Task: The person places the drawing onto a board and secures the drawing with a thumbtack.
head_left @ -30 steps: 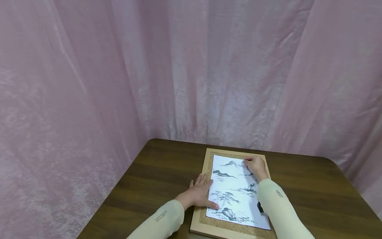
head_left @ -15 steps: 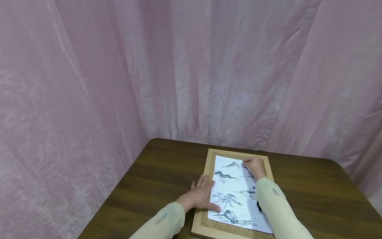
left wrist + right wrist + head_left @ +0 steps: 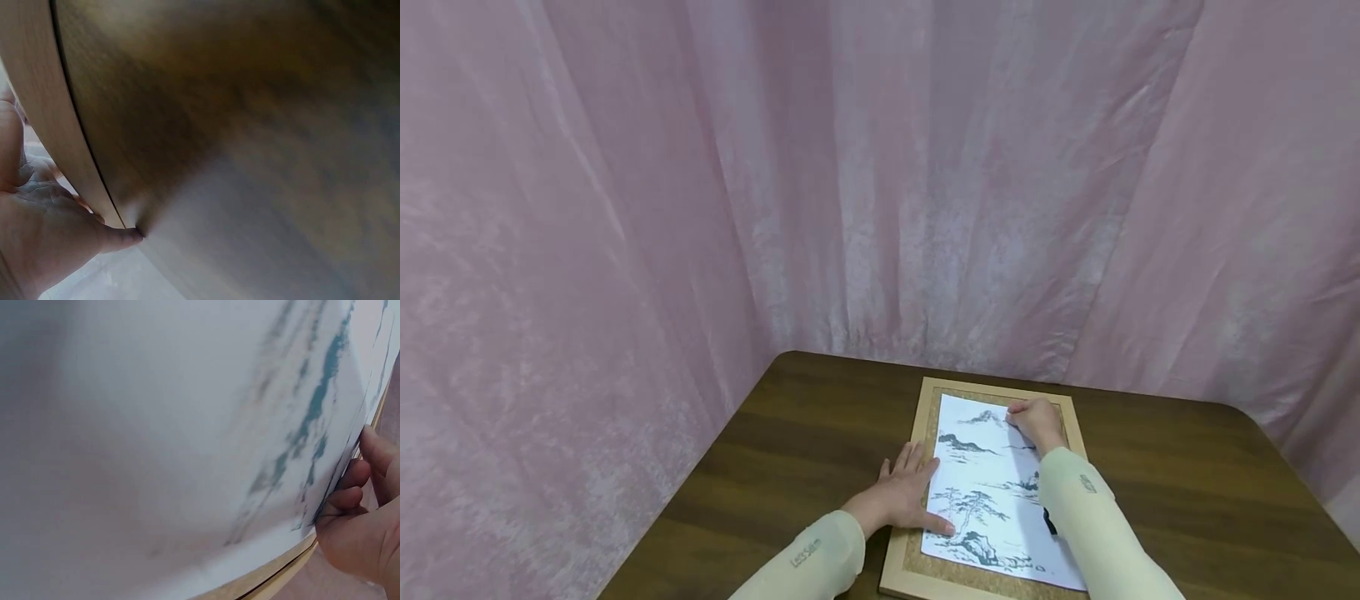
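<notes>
A white sheet of paper (image 3: pixel 992 492) printed with an ink landscape of mountains and trees lies on a wood-framed cork board (image 3: pixel 913 567). My left hand (image 3: pixel 898 498) rests with spread fingers across the board's left edge, its thumb on the paper. In the left wrist view the thumb (image 3: pixel 122 239) shows near the frame's wooden edge. My right hand (image 3: pixel 1036 419) is at the paper's upper right, fingers curled and thumb and forefinger close together. Close up, its fingertips touch the paper (image 3: pixel 156 456); whether they pinch anything is hidden.
The board lies on a dark brown wooden table (image 3: pixel 820 433) with rounded back corners. Pink curtains (image 3: pixel 880 208) hang behind it and to the left. Something small and black (image 3: pixel 1050 522) shows beside the right sleeve.
The board and both hands sit slightly lower and farther right in the head view than a second ago, as does the table. Both hands keep nearly the same places on the paper and board.
</notes>
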The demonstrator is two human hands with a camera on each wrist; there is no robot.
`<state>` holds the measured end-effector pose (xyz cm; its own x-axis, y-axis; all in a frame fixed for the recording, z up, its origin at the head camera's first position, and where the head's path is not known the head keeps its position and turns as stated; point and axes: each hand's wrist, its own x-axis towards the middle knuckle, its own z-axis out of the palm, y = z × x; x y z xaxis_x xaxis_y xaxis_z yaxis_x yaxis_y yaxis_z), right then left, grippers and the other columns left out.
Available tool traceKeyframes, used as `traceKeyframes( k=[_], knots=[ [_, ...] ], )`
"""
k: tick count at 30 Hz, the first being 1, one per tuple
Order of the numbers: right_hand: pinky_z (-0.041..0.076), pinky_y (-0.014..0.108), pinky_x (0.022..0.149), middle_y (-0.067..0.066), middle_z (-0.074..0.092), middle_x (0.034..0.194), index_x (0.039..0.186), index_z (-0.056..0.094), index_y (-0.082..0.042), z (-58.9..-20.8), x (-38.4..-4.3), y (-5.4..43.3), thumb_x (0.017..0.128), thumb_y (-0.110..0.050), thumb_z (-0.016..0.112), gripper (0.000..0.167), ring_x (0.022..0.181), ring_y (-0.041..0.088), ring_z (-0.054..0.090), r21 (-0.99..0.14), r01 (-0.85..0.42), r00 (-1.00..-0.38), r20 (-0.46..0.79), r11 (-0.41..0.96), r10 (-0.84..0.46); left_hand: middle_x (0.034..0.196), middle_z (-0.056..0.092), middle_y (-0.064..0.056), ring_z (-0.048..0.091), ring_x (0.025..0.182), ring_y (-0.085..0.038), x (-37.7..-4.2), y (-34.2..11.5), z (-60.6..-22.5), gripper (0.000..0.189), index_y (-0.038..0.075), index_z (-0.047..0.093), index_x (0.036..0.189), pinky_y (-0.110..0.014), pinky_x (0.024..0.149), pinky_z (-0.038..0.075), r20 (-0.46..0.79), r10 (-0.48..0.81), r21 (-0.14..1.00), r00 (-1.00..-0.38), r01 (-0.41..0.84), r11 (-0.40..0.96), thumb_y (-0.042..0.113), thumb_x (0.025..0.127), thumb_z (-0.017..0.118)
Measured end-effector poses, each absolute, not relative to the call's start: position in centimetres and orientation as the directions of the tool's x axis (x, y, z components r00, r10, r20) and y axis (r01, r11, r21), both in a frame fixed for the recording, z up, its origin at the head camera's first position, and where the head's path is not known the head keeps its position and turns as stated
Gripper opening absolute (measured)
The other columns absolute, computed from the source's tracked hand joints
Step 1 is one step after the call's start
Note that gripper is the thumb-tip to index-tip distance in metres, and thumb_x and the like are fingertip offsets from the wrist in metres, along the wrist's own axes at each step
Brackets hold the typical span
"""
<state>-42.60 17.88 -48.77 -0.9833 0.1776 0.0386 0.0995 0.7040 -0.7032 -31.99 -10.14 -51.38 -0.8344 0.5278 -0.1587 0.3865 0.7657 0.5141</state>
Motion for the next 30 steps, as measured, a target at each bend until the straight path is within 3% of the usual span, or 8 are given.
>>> traceKeyframes(
  k=[4, 10, 16, 23, 30],
  knots=[
    [0.042, 0.052, 0.098, 0.023, 0.066, 0.118, 0.107, 0.074, 0.002, -48.9, -42.8, 18.0, 0.09, -0.012, 0.071, 0.022, 0.11, 0.039, 0.059, -0.736, 0.065, -0.985, 0.06, 0.674, 0.16, 0.166, -0.004, -0.012, -0.009, 0.151, -0.03, -32.2, -10.2, -51.2, 0.111, 0.019, 0.018, 0.161, -0.067, 0.113, 0.005, -0.147, 0.524, 0.5, -0.839, 0.394, 0.771, 0.07, 0.077, 0.07],
    [0.046, 0.045, 0.084, 0.018, 0.07, 0.101, 0.096, 0.075, 0.002, -49.2, -42.6, 18.2, 0.093, -0.012, 0.068, 0.016, 0.091, 0.031, 0.06, -0.745, 0.067, -0.98, 0.075, 0.663, 0.183, 0.166, -0.004, -0.012, -0.009, 0.151, -0.03, -32.0, -10.1, -51.0, 0.112, 0.019, 0.018, 0.161, -0.066, 0.113, 0.005, -0.163, 0.524, 0.499, -0.836, 0.388, 0.775, 0.071, 0.077, 0.07],
    [0.045, 0.046, 0.084, 0.016, 0.07, 0.1, 0.096, 0.075, 0.001, -48.8, -42.1, 18.0, 0.092, -0.015, 0.068, 0.018, 0.09, 0.03, 0.059, -0.736, 0.108, -0.971, 0.065, 0.668, 0.229, 0.166, -0.004, -0.012, -0.01, 0.151, -0.03, -32.1, -9.9, -51.1, 0.112, 0.019, 0.017, 0.161, -0.066, 0.113, 0.006, -0.158, 0.528, 0.489, -0.835, 0.398, 0.776, 0.072, 0.076, 0.069],
    [0.046, 0.044, 0.077, 0.012, 0.07, 0.086, 0.087, 0.074, 0.0, -48.1, -41.4, 17.7, 0.09, -0.014, 0.067, 0.017, 0.079, 0.027, 0.058, -0.732, 0.151, -0.962, 0.047, 0.664, 0.27, 0.166, -0.005, -0.011, -0.01, 0.151, -0.029, -32.0, -9.7, -51.4, 0.114, 0.019, 0.018, 0.161, -0.066, 0.113, 0.006, -0.159, 0.53, 0.499, -0.833, 0.395, 0.771, 0.072, 0.075, 0.071],
    [0.049, 0.046, 0.073, 0.016, 0.071, 0.096, 0.093, 0.076, -0.003, -48.6, -41.7, 17.3, 0.09, -0.018, 0.062, 0.021, 0.083, 0.032, 0.062, -0.647, 0.187, -0.952, 0.067, 0.739, 0.3, 0.166, -0.005, -0.011, -0.01, 0.151, -0.029, -32.0, -9.7, -51.5, 0.114, 0.019, 0.019, 0.16, -0.066, 0.113, 0.007, -0.158, 0.521, 0.49, -0.839, 0.392, 0.778, 0.072, 0.074, 0.071]
  ],
)
